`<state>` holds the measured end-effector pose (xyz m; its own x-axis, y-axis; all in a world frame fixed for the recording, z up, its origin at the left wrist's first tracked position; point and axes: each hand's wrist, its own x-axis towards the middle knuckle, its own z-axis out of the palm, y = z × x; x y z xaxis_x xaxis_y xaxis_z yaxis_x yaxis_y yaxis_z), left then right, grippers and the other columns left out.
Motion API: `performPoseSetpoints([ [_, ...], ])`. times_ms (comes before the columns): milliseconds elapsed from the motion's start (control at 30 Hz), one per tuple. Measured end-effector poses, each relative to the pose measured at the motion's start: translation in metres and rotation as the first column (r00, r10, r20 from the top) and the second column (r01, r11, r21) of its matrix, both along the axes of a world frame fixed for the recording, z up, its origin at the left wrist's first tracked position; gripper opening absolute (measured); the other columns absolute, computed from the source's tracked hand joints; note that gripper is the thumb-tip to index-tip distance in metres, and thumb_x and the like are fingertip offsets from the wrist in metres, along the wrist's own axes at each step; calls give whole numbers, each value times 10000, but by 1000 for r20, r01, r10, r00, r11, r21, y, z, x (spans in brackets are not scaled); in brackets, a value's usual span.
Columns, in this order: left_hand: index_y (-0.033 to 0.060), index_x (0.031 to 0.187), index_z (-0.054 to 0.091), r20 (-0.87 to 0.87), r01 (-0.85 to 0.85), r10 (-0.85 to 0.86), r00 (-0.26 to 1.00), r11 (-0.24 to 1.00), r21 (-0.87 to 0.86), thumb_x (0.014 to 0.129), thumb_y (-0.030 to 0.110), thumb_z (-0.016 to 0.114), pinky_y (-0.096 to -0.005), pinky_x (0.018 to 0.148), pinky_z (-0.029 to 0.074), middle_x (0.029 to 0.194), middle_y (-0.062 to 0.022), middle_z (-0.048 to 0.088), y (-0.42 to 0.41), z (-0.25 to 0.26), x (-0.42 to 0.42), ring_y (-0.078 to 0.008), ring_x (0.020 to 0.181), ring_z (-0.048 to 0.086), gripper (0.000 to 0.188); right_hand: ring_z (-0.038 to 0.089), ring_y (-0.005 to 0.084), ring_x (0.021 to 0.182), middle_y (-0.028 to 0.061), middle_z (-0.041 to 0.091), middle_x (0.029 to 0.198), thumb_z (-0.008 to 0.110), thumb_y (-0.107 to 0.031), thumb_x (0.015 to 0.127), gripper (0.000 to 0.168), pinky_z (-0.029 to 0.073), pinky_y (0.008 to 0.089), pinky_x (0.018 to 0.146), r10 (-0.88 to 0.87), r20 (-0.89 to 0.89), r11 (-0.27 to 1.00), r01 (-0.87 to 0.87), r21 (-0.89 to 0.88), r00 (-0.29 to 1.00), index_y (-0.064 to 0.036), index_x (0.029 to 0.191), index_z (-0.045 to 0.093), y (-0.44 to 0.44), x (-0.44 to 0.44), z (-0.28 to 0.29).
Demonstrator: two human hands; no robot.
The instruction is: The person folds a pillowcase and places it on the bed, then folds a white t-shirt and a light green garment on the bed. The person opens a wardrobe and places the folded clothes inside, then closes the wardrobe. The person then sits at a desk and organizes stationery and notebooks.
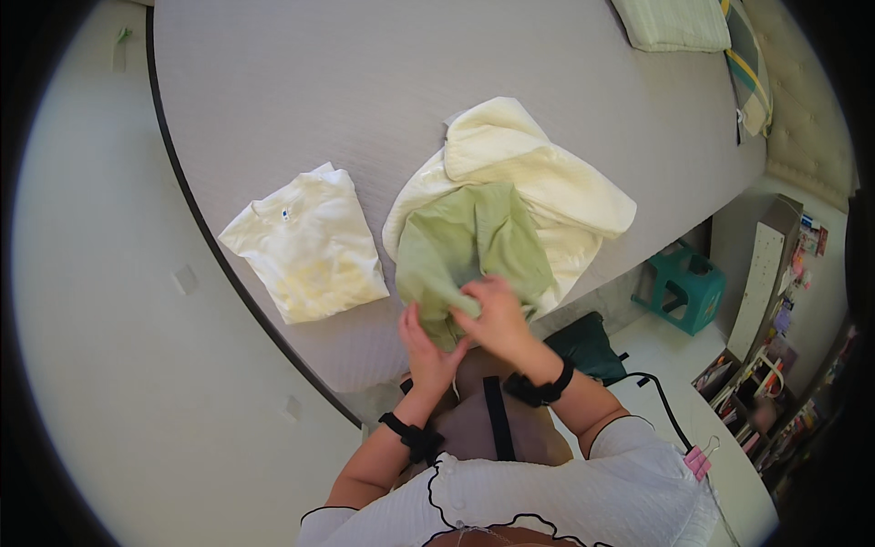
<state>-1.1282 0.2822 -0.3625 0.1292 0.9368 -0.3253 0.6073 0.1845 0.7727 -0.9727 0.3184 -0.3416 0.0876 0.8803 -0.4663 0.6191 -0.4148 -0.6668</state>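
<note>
A light green garment [502, 219] lies crumpled at the near side of the bed, on top of a loosely heaped cream garment [509, 140]. My right hand [502, 311] grips the green cloth near its lower middle, its fingers slightly blurred. At the garment's near left edge, my left hand [431, 345] has its fingers and thumb around the cloth. To the left, apart from the heap, a folded white T-shirt [307, 239] with a pale yellow print lies flat, collar away from me. Folds hide parts of the green garment.
The bed [328, 89] has a grey quilted cover and a dark curved left edge. A folded pale quilt [673, 24] lies at the far right by a tufted headboard [806, 102]. Right of the bed are a teal plastic stool [687, 287], a dark green bag [581, 342] and shelves [742, 383].
</note>
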Motion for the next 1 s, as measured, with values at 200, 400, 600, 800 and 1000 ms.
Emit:
performPoseSetpoints([
  [200, 28, 1279, 437, 116, -302, 340, 933, 917, -260, 884, 297, 584, -416, 971, 409, 1231, -155, 509, 1, -18, -63, -279, 1123, 508, 500, 593, 247, 1001, 112, 628, 1029, 670, -175, 817, 388, 432, 403, 956, 12, -830, 976, -189, -112, 557, -52, 1172, 574, -4, -56, 58],
  [400, 28, 1129, 526, 188, -585, 771, 609, 596, -550, 970, 414, 455, -363, 908, 456, 1089, -105, 619, 22, -52, -162, -211, 1022, 579, 424, 529, 358, 1085, 182, 565, 1130, 655, -135, 789, 388, 441, 411, 920, -219, -52, 927, 224, 301, 974, -8, 1140, 549, -31, -12, -22],
  [600, 1, 1151, 507, 131, -483, 760, 637, 525, -701, 953, 393, 525, -301, 905, 440, 1082, -79, 585, -6, -46, -140, -159, 984, 555, 439, 537, 312, 966, 162, 559, 1033, 705, -167, 768, 388, 453, 371, 856, -527, 179, 846, 491, 208, 831, -3, 1081, 547, -57, 78, -60],
  [800, -45, 1264, 418, -23, -482, 603, 797, 614, -625, 864, 307, 690, -305, 922, 428, 1162, -106, 530, -22, -58, -113, -172, 1055, 522, 598, 623, 236, 823, 116, 653, 957, 702, -170, 806, 376, 489, 332, 773, -403, -22, 903, 393, -171, 915, 25, 1108, 592, -79, 93, -64],
  [1000, -57, 1333, 339, -310, -242, 195, 931, 962, -123, 719, 354, 803, -423, 995, 372, 1288, -214, 442, -44, -38, -94, -327, 1179, 450, 872, 633, 157, 895, 70, 650, 1049, 610, -132, 878, 310, 514, 293, 751, -729, -633, 683, 350, -641, 261, 25, 1144, 592, -6, 85, 28],
])
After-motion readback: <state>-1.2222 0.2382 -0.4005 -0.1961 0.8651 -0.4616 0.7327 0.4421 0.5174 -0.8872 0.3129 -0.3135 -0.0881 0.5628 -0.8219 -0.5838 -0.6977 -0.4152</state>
